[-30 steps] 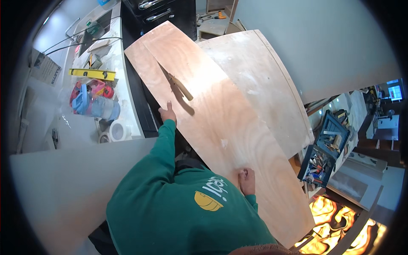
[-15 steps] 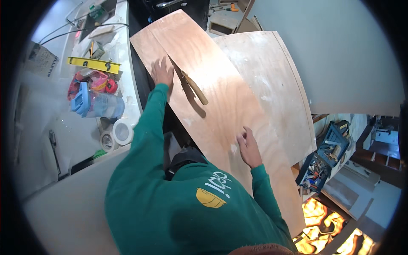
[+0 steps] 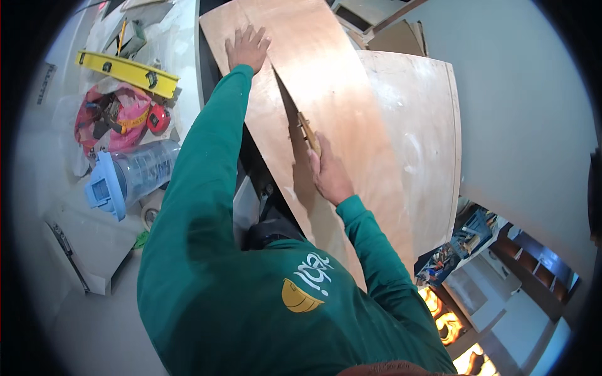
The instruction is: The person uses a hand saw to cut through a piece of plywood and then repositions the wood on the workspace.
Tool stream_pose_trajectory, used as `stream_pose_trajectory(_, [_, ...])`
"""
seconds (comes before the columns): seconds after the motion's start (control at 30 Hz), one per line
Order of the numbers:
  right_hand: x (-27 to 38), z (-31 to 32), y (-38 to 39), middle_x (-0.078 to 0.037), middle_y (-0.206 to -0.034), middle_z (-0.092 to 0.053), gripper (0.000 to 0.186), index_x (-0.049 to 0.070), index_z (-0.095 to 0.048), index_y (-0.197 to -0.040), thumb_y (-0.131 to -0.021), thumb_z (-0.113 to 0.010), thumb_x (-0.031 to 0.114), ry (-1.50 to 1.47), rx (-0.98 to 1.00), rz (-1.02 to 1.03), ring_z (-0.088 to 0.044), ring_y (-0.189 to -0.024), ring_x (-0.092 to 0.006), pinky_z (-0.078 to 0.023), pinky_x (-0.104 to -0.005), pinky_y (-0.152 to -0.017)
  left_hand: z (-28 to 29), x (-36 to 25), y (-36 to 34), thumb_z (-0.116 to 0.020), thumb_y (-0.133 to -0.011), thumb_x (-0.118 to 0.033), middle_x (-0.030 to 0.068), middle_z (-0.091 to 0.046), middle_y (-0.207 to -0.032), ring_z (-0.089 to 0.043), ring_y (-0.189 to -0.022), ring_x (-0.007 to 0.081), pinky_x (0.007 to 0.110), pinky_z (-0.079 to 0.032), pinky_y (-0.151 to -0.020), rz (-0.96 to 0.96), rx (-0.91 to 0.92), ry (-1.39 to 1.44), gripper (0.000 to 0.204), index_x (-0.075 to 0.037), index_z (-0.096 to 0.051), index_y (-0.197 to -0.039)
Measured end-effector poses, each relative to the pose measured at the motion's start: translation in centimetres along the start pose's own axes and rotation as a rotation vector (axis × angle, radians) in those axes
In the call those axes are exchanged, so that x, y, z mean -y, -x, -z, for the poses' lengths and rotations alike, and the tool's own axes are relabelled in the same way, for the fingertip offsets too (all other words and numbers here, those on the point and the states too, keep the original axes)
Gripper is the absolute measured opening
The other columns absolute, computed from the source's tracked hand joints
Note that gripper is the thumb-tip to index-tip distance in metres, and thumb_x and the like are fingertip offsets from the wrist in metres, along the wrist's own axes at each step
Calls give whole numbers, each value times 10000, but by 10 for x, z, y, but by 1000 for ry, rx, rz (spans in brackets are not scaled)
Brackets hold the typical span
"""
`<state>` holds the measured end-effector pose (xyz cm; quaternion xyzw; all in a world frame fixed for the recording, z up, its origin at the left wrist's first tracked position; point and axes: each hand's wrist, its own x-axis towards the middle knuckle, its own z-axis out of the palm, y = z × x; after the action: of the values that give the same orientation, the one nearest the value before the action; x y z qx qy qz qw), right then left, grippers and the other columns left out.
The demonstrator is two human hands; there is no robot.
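Observation:
A long plywood board (image 3: 332,75) lies diagonally before me, with a slit along part of its length. My left hand (image 3: 249,49) rests palm down, fingers spread, on its far end beside the slit. My right hand (image 3: 329,170) grips the handle of a wooden-handled tool (image 3: 306,126), apparently a saw, standing in the slit; much of the tool is hidden. A second, paler board (image 3: 414,144) with a curved edge sits under or beside the first on the right.
Left, a cluttered counter (image 3: 185,25) holds a yellow level (image 3: 125,70), pink bag (image 3: 100,119), red tape measure (image 3: 157,118) and blue-lidded plastic container (image 3: 135,175). A large grey panel (image 3: 520,106) flanks the right; a tool box (image 3: 470,232) and flame-patterned glowing surface (image 3: 446,323) are lower right.
My left hand has moved from the board's near left edge forward to the far end. My right hand has risen from lower on the board and taken hold of the tool's handle.

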<state>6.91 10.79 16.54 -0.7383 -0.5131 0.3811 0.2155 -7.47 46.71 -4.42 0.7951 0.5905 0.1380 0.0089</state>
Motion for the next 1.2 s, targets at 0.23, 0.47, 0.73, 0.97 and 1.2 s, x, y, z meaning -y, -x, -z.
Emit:
stream_pose_trajectory(0.23, [61,36,-65,-383,-1078,-692,506,-16,-484,-1513,-1103,-542,276,-33,88,108,-671,-990,-567,-529,-573,-849,-2,4,2,-404,-1077,-655,30,-293,-1771,-173,-1641,356,732,-50,-1266,-1,59,32,669,-321,-407,-1657])
stream_pose_trajectory(0.47, [59,78,101,-291,-1330,-683,534,48,-446,-1596,-1079,-553,127,-33,16,49,-679,-1182,-471,-548,-484,-984,18,-6,-1,-419,-1086,-605,54,-286,-1773,-151,-1649,353,797,-22,-1237,25,172,-56,650,-283,-427,-1650])
stream_pose_trajectory(0.73, [51,52,69,-244,-1358,-693,481,76,-526,-1552,-1074,-569,115,75,-6,-25,-703,-1189,-410,-568,-448,-980,29,-11,1,-468,-996,-754,67,-173,-1808,-45,-1663,392,824,66,-1206,61,281,59,877,-244,-338,-1698])
stream_pose_trajectory(0.97, [-12,-4,14,-281,-1131,-724,453,87,-513,-1525,-1085,-569,183,-40,-91,211,-689,-1040,-473,-548,-526,-890,41,-11,-5,-457,-993,-777,64,-133,-1816,-30,-1664,389,841,45,-1195,17,302,21,904,-248,-300,-1709])
stream_pose_trajectory(1.2, [98,118,151,-236,-1394,-686,514,32,-504,-1556,-1048,-581,49,94,106,-183,-669,-1304,-385,-527,-415,-1082,47,-12,-12,-496,-997,-739,60,-108,-1819,-16,-1665,390,858,40,-1187,12,396,63,922,-222,-252,-1720])
